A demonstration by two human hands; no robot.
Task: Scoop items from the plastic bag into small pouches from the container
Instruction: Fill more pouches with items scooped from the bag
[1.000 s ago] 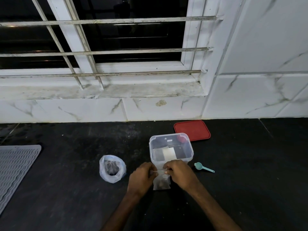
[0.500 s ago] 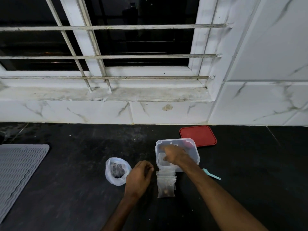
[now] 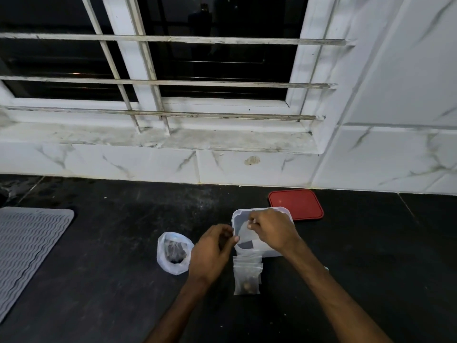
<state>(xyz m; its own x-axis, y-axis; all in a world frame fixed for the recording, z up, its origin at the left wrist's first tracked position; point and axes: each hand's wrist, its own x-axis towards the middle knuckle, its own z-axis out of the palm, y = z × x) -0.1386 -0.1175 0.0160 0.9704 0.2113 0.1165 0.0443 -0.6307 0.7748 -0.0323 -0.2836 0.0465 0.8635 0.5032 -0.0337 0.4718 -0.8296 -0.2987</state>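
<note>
Clear filled pouches (image 3: 247,276) lie stacked just before the container (image 3: 269,252), while the right hand (image 3: 274,230) pinches an empty pouch (image 3: 243,231) above it and the left hand (image 3: 212,248) curls at its corner, grip unclear, so the plastic bag (image 3: 174,252) likely awaits more scooping.

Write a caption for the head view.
Left hand and right hand hold a small pouch over the open container; filled pouches lie before it.

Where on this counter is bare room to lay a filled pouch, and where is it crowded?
Bare: the dark counter between grey mat and plastic bag, and right of the red lid. Crowded: left hand, right hand pinching an empty pouch, container and filled pouches.
</note>
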